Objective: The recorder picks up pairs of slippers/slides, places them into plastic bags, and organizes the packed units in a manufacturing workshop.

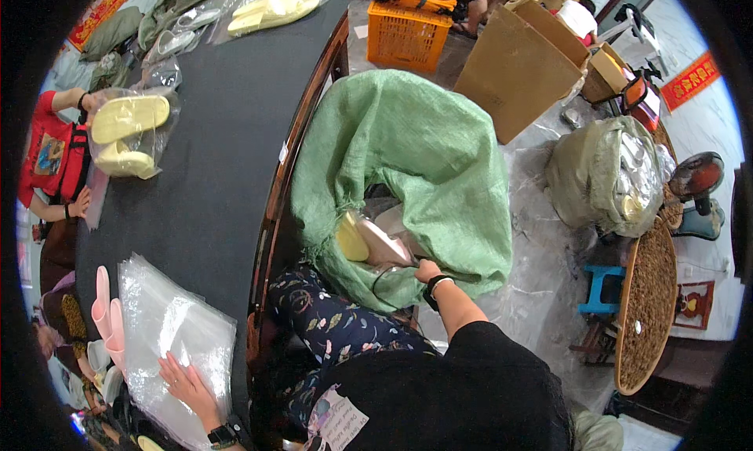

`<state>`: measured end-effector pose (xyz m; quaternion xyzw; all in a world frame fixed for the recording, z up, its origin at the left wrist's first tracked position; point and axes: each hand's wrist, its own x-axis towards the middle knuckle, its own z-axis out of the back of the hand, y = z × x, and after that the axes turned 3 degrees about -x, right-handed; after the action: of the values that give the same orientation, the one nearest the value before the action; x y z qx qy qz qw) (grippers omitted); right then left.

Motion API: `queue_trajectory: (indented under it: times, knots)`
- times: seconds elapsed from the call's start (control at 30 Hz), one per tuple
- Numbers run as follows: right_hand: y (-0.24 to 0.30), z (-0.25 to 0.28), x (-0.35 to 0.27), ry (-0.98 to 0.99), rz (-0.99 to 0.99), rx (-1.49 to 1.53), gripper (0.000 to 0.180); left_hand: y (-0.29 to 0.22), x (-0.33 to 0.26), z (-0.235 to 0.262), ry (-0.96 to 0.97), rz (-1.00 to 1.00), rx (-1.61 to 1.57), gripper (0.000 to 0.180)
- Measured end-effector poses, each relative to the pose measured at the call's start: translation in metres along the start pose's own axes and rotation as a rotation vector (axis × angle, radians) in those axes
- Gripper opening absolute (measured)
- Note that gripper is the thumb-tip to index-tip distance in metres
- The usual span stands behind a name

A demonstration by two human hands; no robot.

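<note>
From my remote view through the head camera, the left hand (pixel 188 386) rests flat on a stack of clear plastic bags (pixel 176 318) on the dark tabletop (pixel 204 145), its fingers extended and closed on nothing. The right hand (pixel 429 271) reaches into the mouth of a green woven sack (pixel 412 129), its fingers curled beside the end of a pink slipper (pixel 382 243); I cannot tell whether they clamp it. That slipper lies in the sack's opening next to a yellow slipper (pixel 352 238).

I judge the sack to be the main risk: its rim looks soft and folds inward, so a lifted slipper could snag there and slip loose. The two slippers lie close together, so pulling one may drag the other along. On the tabletop, the bags look slick, and a sideways push from the left palm could fan them out or shove them against the pink pair (pixel 110 318) standing just beside them. Glare on the plastic could also hide the bag edges from me, making one sheet hard to separate.
</note>
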<state>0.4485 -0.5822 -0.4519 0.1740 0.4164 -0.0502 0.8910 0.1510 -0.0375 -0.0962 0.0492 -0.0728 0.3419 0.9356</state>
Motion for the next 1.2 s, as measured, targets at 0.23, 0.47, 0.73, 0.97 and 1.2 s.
queue_trajectory:
  times: [0.23,0.47,0.73,0.97,1.2]
  knots:
    - [0.042,0.000,0.007,-0.272,0.029,-0.194,0.048,-0.003,0.006,0.001,0.022,0.002,0.006,0.055]
    - [0.107,0.023,0.035,-0.337,0.182,-0.248,0.055,-0.010,0.008,0.005,0.064,0.045,0.002,0.059]
    - [0.151,0.009,0.051,-0.168,0.057,-0.070,0.082,-0.019,0.004,0.012,0.124,0.148,0.012,0.060]
    - [0.145,-0.004,0.049,-0.212,0.132,-0.199,0.033,-0.022,0.002,0.023,0.150,0.149,-0.045,0.065]
    - [0.105,0.017,0.022,-0.321,0.316,-0.214,0.032,-0.019,0.003,0.014,0.095,0.125,-0.081,0.066]
